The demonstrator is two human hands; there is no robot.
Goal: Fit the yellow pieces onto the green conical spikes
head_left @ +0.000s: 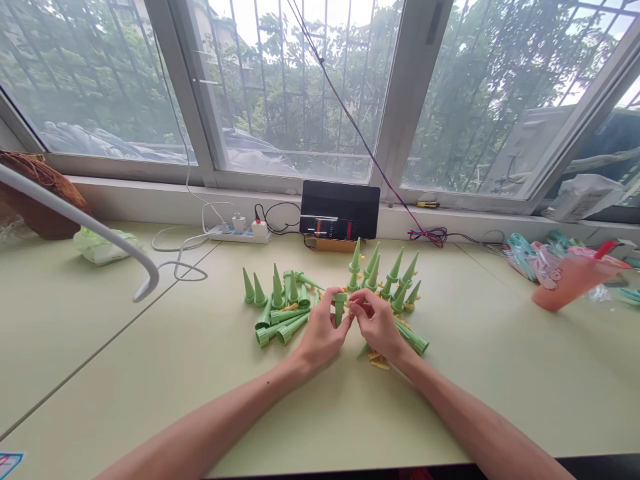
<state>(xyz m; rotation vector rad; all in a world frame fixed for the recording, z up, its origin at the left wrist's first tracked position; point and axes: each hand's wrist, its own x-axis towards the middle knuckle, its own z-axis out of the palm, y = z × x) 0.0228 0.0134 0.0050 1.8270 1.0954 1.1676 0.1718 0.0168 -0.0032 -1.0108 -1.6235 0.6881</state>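
Observation:
My left hand (323, 328) is closed round a green plastic watering spike (339, 307), holding it upright with its wide collar at the top. Close against that collar, my right hand (377, 323) pinches a small yellow plastic valve (350, 304), mostly covered by the fingertips. Left of my hands lies a pile of loose green spikes (290, 315), some standing point up, others on their sides. Beyond my right hand stand several spikes (400, 283) with yellow pieces at their collars. A few loose yellow valves (379, 362) lie under my right wrist.
A dark tablet (341, 205) leans by the window behind the spikes. A power strip (240, 233) with white cables sits at the back left. At the right are a pink cup with a red straw (570, 280) and plastic-wrapped items. A white curved bar (85, 223) crosses the left side.

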